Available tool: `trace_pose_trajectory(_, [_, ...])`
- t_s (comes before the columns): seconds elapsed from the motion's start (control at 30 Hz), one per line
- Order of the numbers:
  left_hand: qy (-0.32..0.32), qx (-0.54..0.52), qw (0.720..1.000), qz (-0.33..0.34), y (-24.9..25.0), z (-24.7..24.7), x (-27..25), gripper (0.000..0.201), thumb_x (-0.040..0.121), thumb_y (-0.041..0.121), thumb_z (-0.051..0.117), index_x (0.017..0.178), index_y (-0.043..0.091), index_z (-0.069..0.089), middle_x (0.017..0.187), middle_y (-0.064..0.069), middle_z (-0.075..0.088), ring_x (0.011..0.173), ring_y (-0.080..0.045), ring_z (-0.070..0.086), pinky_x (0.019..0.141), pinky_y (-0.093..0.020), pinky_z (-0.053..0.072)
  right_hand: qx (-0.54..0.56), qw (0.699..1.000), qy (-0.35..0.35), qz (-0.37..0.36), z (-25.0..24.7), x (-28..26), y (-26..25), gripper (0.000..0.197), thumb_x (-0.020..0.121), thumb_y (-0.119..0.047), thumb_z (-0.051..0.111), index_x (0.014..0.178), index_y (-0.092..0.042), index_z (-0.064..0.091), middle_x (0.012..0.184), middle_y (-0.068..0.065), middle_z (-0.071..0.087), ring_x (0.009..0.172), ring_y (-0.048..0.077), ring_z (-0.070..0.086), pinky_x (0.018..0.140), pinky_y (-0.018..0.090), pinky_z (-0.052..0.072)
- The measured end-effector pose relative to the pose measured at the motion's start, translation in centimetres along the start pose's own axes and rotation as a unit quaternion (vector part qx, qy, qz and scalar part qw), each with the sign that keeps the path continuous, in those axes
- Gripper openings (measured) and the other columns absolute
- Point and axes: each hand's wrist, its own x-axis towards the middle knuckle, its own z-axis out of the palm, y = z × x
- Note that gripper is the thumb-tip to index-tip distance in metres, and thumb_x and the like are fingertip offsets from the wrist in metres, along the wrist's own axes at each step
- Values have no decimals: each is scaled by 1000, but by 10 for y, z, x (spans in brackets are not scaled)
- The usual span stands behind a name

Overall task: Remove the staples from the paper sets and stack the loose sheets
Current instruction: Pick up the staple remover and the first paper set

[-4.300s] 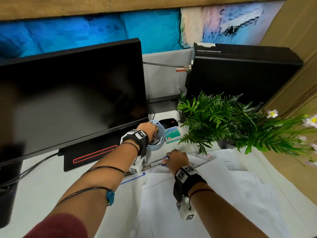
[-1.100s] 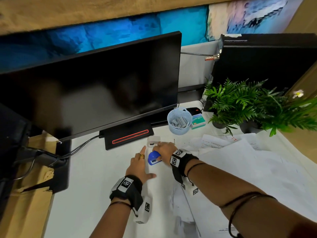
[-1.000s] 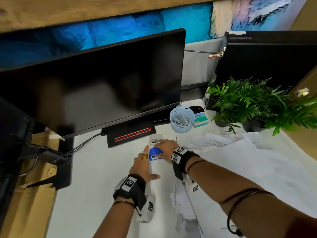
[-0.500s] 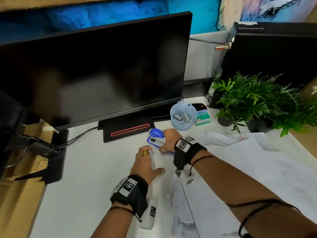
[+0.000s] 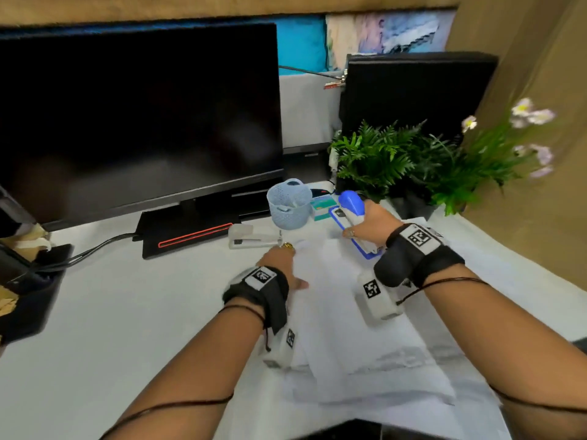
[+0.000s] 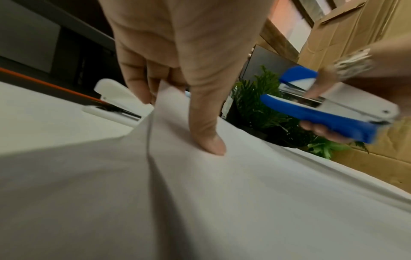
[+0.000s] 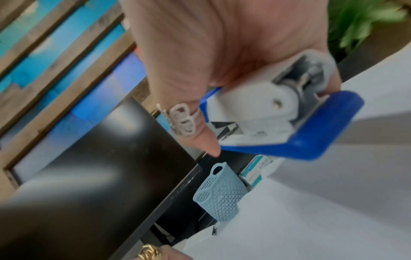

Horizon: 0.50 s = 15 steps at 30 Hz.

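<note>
Left fingertips [image 5: 287,249] blurred over paper [image 5: 343,315]

A dark monitor [image 5: 136,115], a blue mesh basket [image 5: 289,203] and leafy plants [image 5: 400,160] stand behind.

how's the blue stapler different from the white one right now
The blue stapler is off the desk, gripped by the right hand; the white stapler lies flat on the desk, untouched, just beyond the left hand. The blue one has a blue base and tip with a white body; the white one is white throughout. The blue one is tilted, nose up; the white one is level. Both sit near the mesh basket.
</note>
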Motion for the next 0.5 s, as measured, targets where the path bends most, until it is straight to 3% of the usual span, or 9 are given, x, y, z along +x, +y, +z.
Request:
trace_pose_trajectory(0.07, [35,21,999,-5,6,-1,-26,72,76,38,74,133,10,41,136,-13,47,126,-28,44,103,-32,35,52,998,-5,24,-8,-33,21,55,69,-41,68,109,-11,44,101,10,51,89,25,51,72,28,39])
trace_pose_trajectory(0.17, [102,27,994,-35,11,-6,-55,46,91,32,58,128,8,46,130,-15,51,119,-29,50,95,-36,42,123,992,10,38,-15,-71,41,26,84,-26,61,96,-7,48,91,12,52,78,24,51,67,26,38])
trace_pose_trajectory(0.23, [142,14,989,-47,9,-12,-63,29,96,23,48,118,6,53,121,-14,56,112,-30,55,89,-36,44,151,986,26,62,-12,-81,46,34,79,-34,70,91,-7,53,84,8,57,73,22,55,62,25,41])
trace_pose_trajectory(0.37, [271,-61,960,-41,14,-17,-107,25,96,23,48,105,4,61,106,-16,60,102,-32,58,82,-37,45,280,956,57,66,-7,-116,54,55,46,-42,83,84,-8,63,91,15,69,82,28,68,74,39,55])
trace_pose_trajectory(0.43, [323,-101,940,-45,14,-17,-128,24,96,22,47,104,3,61,105,-17,62,101,-35,57,81,-37,43,338,936,72,57,-4,-128,56,53,44,-39,84,84,-9,65,95,15,70,86,29,68,81,43,54])
trace_pose_trajectory(0.5, [343,-147,926,-63,8,-13,-145,28,96,22,48,108,-1,60,107,-21,62,103,-37,56,84,-37,42,370,923,98,42,-3,-141,54,40,54,-36,86,80,-11,67,92,13,68,82,26,65,81,40,54])
